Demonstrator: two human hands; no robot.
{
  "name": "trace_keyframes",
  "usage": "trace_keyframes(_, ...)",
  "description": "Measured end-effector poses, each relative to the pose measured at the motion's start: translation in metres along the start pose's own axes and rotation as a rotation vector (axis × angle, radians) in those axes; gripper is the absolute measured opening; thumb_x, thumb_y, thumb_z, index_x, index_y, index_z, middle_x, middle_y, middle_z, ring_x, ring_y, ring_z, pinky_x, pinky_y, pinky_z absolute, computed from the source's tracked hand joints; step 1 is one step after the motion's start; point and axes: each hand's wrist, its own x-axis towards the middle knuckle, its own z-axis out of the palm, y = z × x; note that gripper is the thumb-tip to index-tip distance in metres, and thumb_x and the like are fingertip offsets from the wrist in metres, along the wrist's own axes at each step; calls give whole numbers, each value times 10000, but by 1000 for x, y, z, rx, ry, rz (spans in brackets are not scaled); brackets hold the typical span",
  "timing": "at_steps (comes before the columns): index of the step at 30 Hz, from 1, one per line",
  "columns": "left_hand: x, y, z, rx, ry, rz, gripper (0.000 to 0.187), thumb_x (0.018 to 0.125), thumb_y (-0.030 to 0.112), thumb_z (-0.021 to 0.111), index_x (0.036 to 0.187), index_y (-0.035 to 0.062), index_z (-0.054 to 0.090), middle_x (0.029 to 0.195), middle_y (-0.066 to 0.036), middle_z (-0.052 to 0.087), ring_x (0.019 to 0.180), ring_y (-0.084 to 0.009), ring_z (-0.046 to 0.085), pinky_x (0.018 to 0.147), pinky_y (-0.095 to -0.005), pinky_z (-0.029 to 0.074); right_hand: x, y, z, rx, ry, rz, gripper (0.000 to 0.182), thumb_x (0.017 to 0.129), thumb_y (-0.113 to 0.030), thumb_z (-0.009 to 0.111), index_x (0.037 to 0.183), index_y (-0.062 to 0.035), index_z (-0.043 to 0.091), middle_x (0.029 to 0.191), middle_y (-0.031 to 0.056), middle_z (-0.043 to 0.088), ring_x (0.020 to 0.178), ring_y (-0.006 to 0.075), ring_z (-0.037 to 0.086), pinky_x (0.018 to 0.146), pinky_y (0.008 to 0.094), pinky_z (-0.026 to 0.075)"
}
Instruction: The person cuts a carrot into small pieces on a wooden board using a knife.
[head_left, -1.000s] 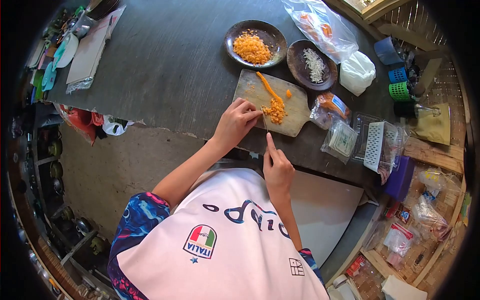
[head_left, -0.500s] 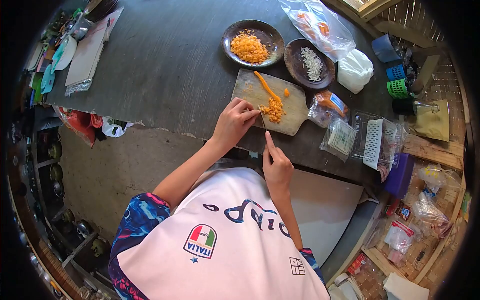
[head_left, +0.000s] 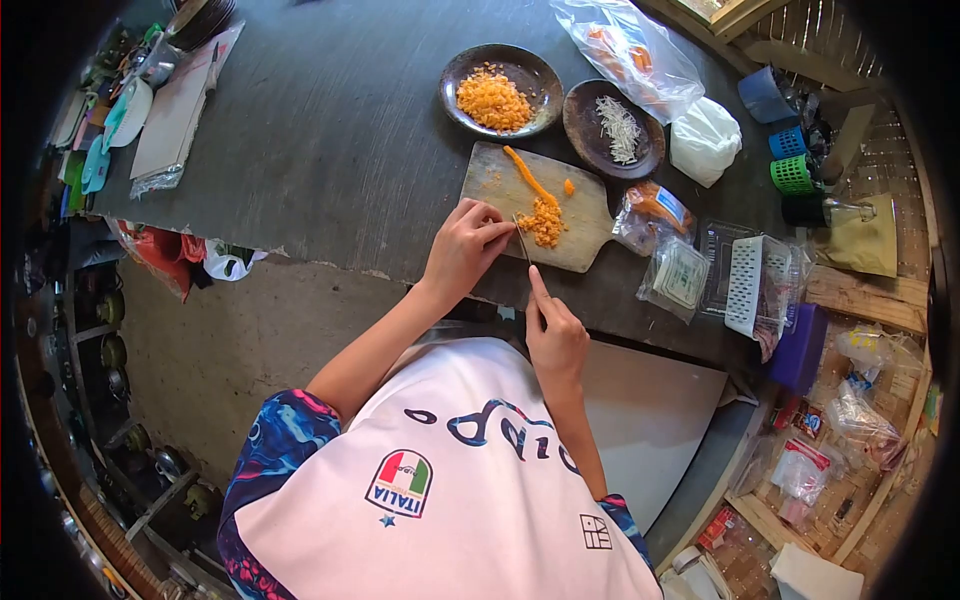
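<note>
My right hand (head_left: 556, 335) is closed around a thin knife (head_left: 524, 243), index finger stretched along it, at the near edge of the wooden cutting board (head_left: 590, 220). My left hand (head_left: 468, 245) is in a pinch beside the blade's tip over the board's left side; whatever lies between its fingertips is hidden. Just beyond the blade is a small heap of chopped orange bits (head_left: 542, 222). A long orange strip (head_left: 526, 172) runs from it toward the board's far edge, and a small orange piece (head_left: 569, 187) lies apart to the right.
Behind the board stand a dark plate (head_left: 549, 90) of orange bits and another dark plate (head_left: 590, 150) with white slivers. Plastic bags (head_left: 706, 142), a wrapped packet (head_left: 650, 215) and a white perforated basket (head_left: 745, 285) stand to the right. Papers (head_left: 170, 135) lie far left.
The view has shifted slightly, so the board and plates appear a little to the left. Both hands keep nearly the same pose, with the knife still at the heap.
</note>
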Motion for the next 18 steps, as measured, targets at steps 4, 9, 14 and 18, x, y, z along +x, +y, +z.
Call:
trace_keyframes(4, 0, -2, 0, -15, 3, 9, 161, 850, 68, 855, 1009, 89, 848, 996, -33, 743, 997, -235, 684, 855, -383, 611, -1, -4, -4, 19, 19, -34, 561, 990, -137, 727, 1522, -304, 665, 692, 72, 585, 567, 284, 643, 564, 452, 560)
trace_keyframes(9, -2, -2, 0, -2, -12, 5, 179, 848, 64, 850, 1024, 92, 847, 1001, -34, 743, 997, -234, 684, 866, -385, 610, -3, -5, 0, -66, -37, 0, 547, 991, -141, 731, 1512, -300, 674, 703, 75, 604, 583, 285, 651, 573, 449, 563)
trace_keyframes(14, -3, 0, -1, 11, -12, 7, 208, 843, 51, 838, 1045, 103, 847, 1016, -33, 739, 1008, -240, 682, 893, -394, 603, 3, -3, -3, -9, 3, -23, 550, 996, -147, 727, 1519, -309, 666, 701, 74, 605, 568, 288, 649, 561, 456, 560)
trace_keyframes(18, -3, -4, -3, 25, -10, 40, 221, 841, 50, 837, 1055, 105, 846, 1023, -32, 734, 1015, -243, 679, 898, -395, 600, -2, -7, -4, -23, -4, -11, 551, 996, -153, 729, 1517, -319, 667, 697, 69, 601, 563, 287, 649, 560, 456, 560)
